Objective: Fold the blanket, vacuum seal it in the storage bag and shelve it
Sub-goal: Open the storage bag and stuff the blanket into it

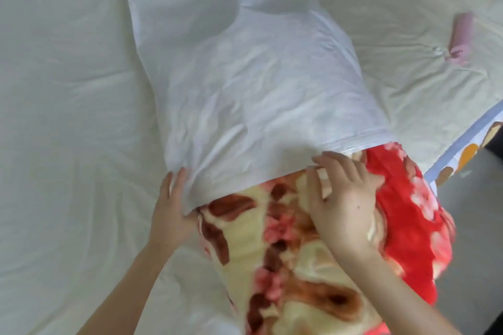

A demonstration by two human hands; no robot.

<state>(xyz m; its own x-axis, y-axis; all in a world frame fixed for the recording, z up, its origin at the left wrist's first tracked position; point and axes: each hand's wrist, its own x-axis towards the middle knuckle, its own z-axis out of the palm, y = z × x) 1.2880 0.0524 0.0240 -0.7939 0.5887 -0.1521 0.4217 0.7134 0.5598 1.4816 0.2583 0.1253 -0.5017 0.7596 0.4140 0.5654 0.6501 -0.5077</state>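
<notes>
The folded blanket [299, 275], cream with brown and pink flowers and a red side, lies on the bed with its far end inside the white storage bag [245, 84]. The bag's mouth runs across the blanket's middle. My left hand [171, 207] lies at the bag's left mouth edge, thumb on the plastic, fingers tucked under the rim. My right hand [343, 193] presses flat on top of the blanket just below the bag's mouth, fingers spread and reaching the rim.
Everything lies on a bed with a pale sheet [68, 117]. A pink tube-shaped object [461, 38] rests on the quilt at the far right. The bed's patterned edge [462, 155] and the floor beyond show at right.
</notes>
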